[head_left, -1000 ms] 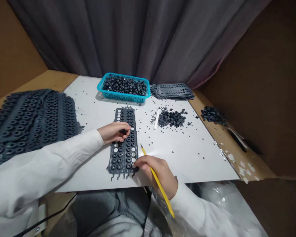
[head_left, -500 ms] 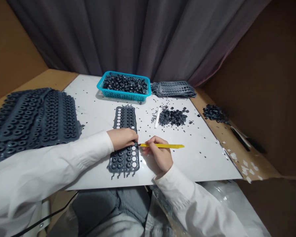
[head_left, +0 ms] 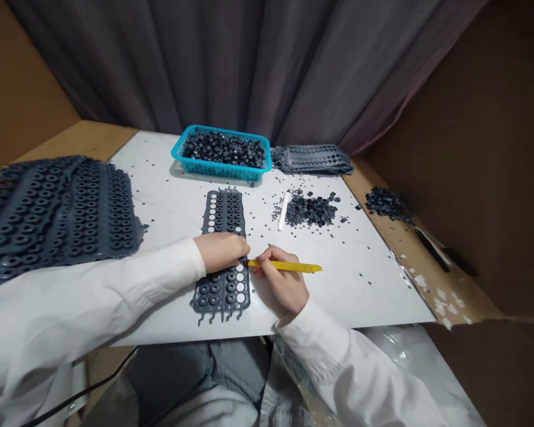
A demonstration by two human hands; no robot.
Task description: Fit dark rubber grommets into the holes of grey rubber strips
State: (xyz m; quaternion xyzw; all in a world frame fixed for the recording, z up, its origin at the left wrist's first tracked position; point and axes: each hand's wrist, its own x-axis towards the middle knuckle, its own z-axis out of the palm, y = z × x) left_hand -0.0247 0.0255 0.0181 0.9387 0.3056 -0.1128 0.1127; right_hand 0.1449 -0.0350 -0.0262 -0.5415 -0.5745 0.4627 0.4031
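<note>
1. Gripping yellow tool (head_left: pixel 293 267) w/ R hand (head_left: pixel 285 279), ctr; tip at strip's R edge, nr L fingers.
2. Dk ringed strip (head_left: pixel 225 284): flat on white board (head_left: pixel 173 323), ctr of frame; white circles in both outer cols.
3. L hand (head_left: pixel 222 250): across strip mid, fingers bent; undersides hidden, can't tell if holding anything.
4. Teal basket (head_left: pixel 177 152), dk bits inside: upper ctr.
5. Ringed sheets (head_left: pixel 66 213): L side. White stick (head_left: pixel 283 211) beside dk pile (head_left: pixel 314 212): R of ctr.

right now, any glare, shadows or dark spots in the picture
Head view: the right hand casts a soft shadow on the white tabletop; head view: glare glints off the clear plastic at lower right; head view: the right wall looks dim.
</note>
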